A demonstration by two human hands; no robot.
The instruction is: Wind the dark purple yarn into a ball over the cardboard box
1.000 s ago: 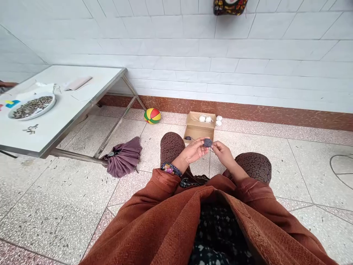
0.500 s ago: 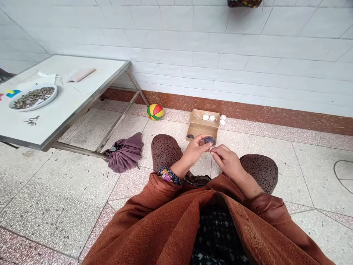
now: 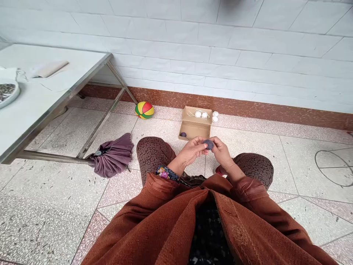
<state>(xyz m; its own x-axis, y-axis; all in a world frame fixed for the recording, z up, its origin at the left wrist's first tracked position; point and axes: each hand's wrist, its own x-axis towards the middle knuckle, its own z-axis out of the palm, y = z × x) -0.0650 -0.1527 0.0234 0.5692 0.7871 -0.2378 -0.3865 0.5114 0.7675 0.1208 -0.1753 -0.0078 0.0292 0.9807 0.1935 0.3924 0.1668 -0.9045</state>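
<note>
Between my knees, a small dark grey-purple ball of yarn (image 3: 209, 144) is held up in front of me. My left hand (image 3: 192, 151) pinches it from the left, thumb and fingers closed on its side. From the right, my right hand (image 3: 221, 151) has its fingers closed against the same ball. Just beyond my hands, an open cardboard box (image 3: 195, 129) rests on the floor. Inside its near part lies another dark ball of yarn (image 3: 183, 134). White yarn balls (image 3: 198, 113) sit at the box's lid, and more white balls (image 3: 215, 117) are beside it on the right.
A white table (image 3: 68, 60) with a metal frame stands at the left, carrying a dish (image 3: 15, 92) of dark seeds or husks. A purple pleated cloth (image 3: 114, 156) and a colourful ball (image 3: 144, 110) are on the floor near its legs. A wire ring (image 3: 317, 162) lies at the right.
My right hand has moved from below the yarn ball up to its right side, now touching it. The view has swung a little to the right and down.
</note>
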